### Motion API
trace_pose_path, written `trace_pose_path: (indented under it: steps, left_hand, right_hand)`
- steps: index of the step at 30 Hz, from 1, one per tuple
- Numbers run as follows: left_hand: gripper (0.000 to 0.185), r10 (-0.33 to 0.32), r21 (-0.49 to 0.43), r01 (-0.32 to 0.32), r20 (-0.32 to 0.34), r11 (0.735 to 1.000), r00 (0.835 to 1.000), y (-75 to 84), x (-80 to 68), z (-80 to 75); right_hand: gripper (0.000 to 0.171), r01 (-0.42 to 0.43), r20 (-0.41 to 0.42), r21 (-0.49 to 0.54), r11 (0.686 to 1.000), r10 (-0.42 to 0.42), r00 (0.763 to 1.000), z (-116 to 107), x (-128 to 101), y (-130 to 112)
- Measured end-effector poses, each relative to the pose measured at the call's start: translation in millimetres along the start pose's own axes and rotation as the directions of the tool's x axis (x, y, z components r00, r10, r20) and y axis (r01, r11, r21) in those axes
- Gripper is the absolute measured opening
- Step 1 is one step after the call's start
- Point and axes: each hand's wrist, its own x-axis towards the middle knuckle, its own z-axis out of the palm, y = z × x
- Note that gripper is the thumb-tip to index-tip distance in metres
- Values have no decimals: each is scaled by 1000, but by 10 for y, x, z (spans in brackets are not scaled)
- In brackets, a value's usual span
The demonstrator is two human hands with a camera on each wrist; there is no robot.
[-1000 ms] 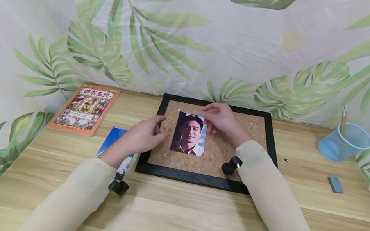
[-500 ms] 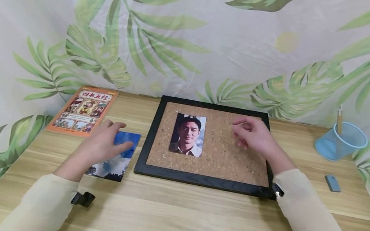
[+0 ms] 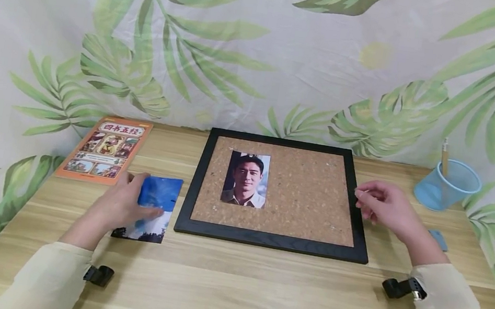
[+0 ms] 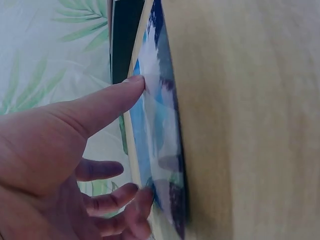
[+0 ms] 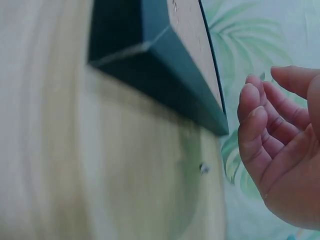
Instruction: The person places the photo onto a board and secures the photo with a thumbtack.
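My left hand [image 3: 120, 205] is over a photo of blue sky and clouds [image 3: 159, 197] lying on the table. Its thumb and fingers are spread across the print; in the left wrist view the thumb tip is at the photo's surface, and whether it presses cannot be told. My right hand [image 3: 387, 210] hangs just right of the cork board [image 3: 308, 195], fingers loosely bent and nothing visible between them. In the right wrist view a small metallic pin [image 5: 204, 168] lies on the table near these fingers. A portrait photo [image 3: 246, 179] sits on the board's left half, with a small pin at its top edge.
An orange book [image 3: 105, 149] lies at the back left. A blue mesh pen cup [image 3: 446, 186] with a pencil [image 3: 444, 160] stands at the back right. The grey-blue eraser [image 3: 439, 239] is partly behind my right hand. A leaf-print cloth [image 3: 222, 66] hangs behind the table.
Both hands have left the portrait photo and board. The left hand moved left onto the sky photo; the right hand moved right, past the board's right edge. The portrait stayed on the board.
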Motion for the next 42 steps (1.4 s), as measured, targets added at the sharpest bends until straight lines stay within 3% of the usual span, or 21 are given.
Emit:
trace_pose_path:
  steps: [6, 19, 28, 34, 37, 42]
  left_hand:
    - [109, -42, 24, 43, -11, 999, 999, -12, -8, 1]
    - [89, 8, -125, -19, -89, 992, 996, -103, 24, 47]
    - [77, 54, -217, -64, -51, 974, 997, -170, 17, -17]
    - [57, 56, -312, -77, -73, 947, 996, -201, 9, -76]
    - [50, 75, -369, -118, -131, 922, 989, -213, -10, -85]
    - [45, 53, -478, -141, -193, 867, 980, -194, -51, -146]
  right_hand:
    - [37, 6, -30, 2, 1000, -6, 1000, -98, -142, 174]
    - [40, -68, -51, -2, 998, 68, 996, -201, -277, 372]
    - [34, -113, -50, -95, 989, 108, 993, -209, -234, 451]
    - [34, -161, -61, -140, 977, 154, 986, -186, -185, 432]
    - [34, -190, -66, -150, 970, 182, 981, -179, -157, 424]
    - [35, -227, -69, -156, 961, 219, 973, -163, -109, 438]
